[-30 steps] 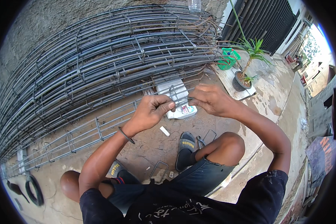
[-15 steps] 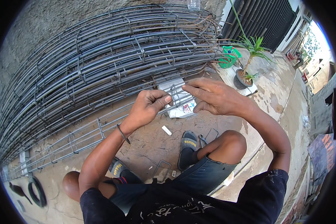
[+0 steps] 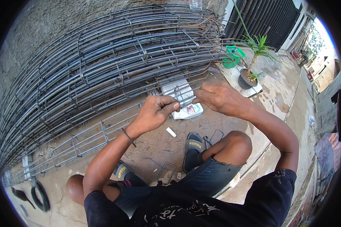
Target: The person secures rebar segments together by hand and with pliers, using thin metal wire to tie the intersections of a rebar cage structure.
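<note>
My left hand [image 3: 155,111] is closed round a narrow steel rebar cage [image 3: 105,132], thumb against its far end. My right hand [image 3: 223,99] is just right of it, fingers curled and pinched at the same end; what lies between those fingertips is too small to make out. Under that end is a white package [image 3: 187,113] on pale boards. A small white strip [image 3: 171,132] and a bent steel stirrup [image 3: 166,168] lie on the concrete near my sandalled feet.
Stacked rebar cages [image 3: 102,56] run along the rough wall, with rusty ends sticking out right. Beside them are a green basket [image 3: 231,55] and potted plant [image 3: 250,81] on a mat. A black coil [image 3: 41,196] lies lower left; leaning panels [image 3: 327,151] line the right edge.
My right hand's fingers reached left over the cage half a second ago; they have now drawn back rightward and curled. My left hand stays on the cage, shifting only slightly.
</note>
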`<state>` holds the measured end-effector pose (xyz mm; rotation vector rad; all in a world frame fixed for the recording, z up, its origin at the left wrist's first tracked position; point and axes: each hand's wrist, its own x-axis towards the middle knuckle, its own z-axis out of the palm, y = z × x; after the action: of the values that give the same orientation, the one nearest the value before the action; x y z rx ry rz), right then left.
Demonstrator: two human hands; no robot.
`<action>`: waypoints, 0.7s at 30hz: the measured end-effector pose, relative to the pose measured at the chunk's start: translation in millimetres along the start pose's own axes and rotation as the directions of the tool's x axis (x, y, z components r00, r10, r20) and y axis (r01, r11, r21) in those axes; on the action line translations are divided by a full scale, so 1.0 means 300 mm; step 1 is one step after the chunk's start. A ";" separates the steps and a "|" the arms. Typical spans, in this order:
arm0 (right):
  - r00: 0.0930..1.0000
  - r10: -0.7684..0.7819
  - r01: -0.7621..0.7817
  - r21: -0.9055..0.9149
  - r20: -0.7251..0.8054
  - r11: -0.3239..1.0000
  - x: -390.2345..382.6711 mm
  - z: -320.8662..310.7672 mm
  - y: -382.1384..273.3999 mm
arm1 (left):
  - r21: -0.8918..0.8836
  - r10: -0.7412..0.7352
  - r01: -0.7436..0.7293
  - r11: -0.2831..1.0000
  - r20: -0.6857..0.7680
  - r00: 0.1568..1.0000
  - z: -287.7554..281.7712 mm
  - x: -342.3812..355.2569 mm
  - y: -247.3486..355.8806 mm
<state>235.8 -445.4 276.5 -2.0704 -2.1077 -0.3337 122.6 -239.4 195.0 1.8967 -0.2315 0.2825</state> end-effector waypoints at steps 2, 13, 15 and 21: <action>0.996 -0.080 0.073 -0.157 -0.041 0.985 0.000 0.024 0.001 | -0.033 -0.030 0.030 0.999 -0.003 1.000 0.001 0.003 -0.012; 0.974 -0.160 0.224 -0.636 0.158 0.738 -0.059 0.099 0.018 | -0.059 -0.253 0.259 0.964 0.100 0.962 -0.029 0.001 -0.052; 0.977 -0.124 0.209 -0.671 0.172 0.711 -0.065 0.117 -0.007 | 0.099 -0.140 0.131 0.986 0.093 0.986 -0.032 0.005 -0.063; 0.903 0.139 -0.187 0.080 0.407 0.979 -0.041 0.075 -0.062 | 0.464 0.483 -0.490 0.738 0.143 0.864 -0.052 -0.031 -0.146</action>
<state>218.4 -451.4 250.7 -2.3829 -2.0695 0.2571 125.4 -210.0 158.1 2.3159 -0.7346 0.7443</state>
